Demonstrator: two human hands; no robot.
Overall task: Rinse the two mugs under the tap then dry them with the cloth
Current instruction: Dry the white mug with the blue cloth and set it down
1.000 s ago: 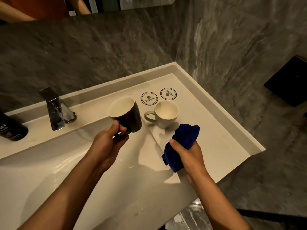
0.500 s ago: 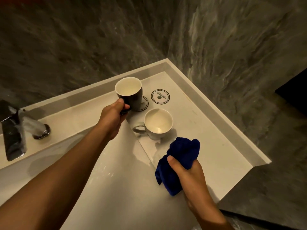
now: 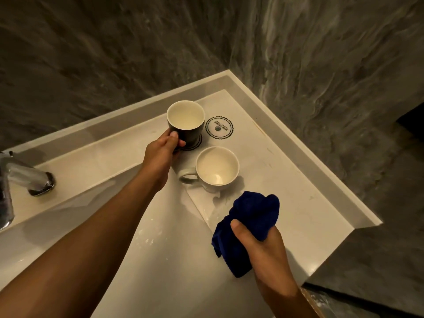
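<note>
My left hand (image 3: 161, 152) grips a dark mug (image 3: 186, 125) with a white inside, upright, resting on or just above the left round coaster (image 3: 196, 144) at the back of the counter. A white mug (image 3: 215, 169) stands upright in front of it, handle pointing left, with a wet patch at its base. My right hand (image 3: 261, 246) holds a bunched blue cloth (image 3: 247, 223) above the counter's near part, in front of the white mug and apart from it. The tap (image 3: 20, 180) sits at the far left over the basin.
A second round coaster (image 3: 219, 128) lies bare to the right of the dark mug. The white counter (image 3: 298, 203) has a raised rim along the back and right, against grey stone walls. The sloping basin (image 3: 137, 260) fills the lower left.
My left hand carried the dark mug from over the basin to the back of the counter, onto the left coaster. The right hand kept the cloth; the view swung rightwards.
</note>
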